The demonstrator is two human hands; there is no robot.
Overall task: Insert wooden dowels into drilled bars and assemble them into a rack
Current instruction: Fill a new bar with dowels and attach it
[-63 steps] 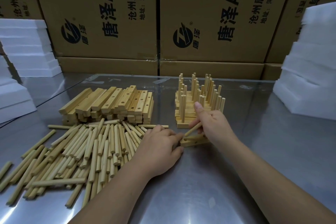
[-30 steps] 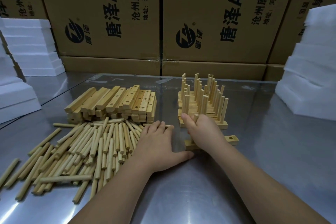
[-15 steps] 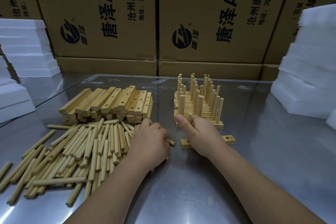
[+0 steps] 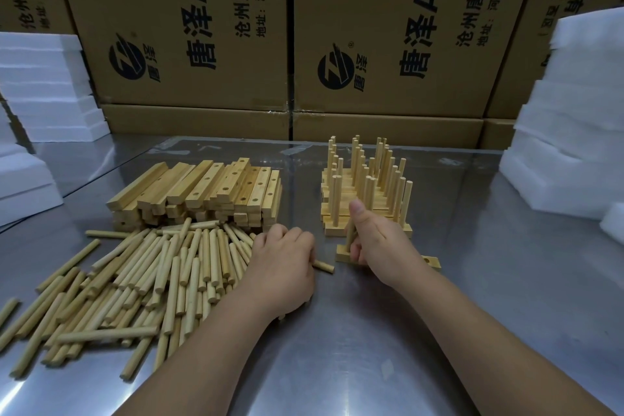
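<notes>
Printed cardboard boxes (image 4: 388,27) form a wall along the far edge of the metal table (image 4: 371,348). White foam blocks are stacked at both ends: one stack on my right (image 4: 574,111) and one on my left (image 4: 44,88).

On the left half of the table, a spread of loose dowels (image 4: 135,273) lies flat, most of them pointing away from me. Directly behind it sits a pile of drilled bars (image 4: 202,192), laid side by side and layered, with the holes facing up. At centre right stands the finished stack (image 4: 364,186): bars with dowels fitted, the dowels upright.

My left hand (image 4: 280,270) rests knuckles-up at the right edge of the loose dowels. Its fingers are curled round one dowel (image 4: 325,267), whose end projects to the right, just above the table.

My right hand (image 4: 378,243) is just in front of the finished stack. Its fingers are wrapped round a standing dowel (image 4: 350,235), and the thumb points up.

That dowel meets the left end of a single bar (image 4: 343,255), which lies flat on the table beneath my right hand. The bar's right end shows one open hole. How deep the dowel is seated cannot be determined.
</notes>
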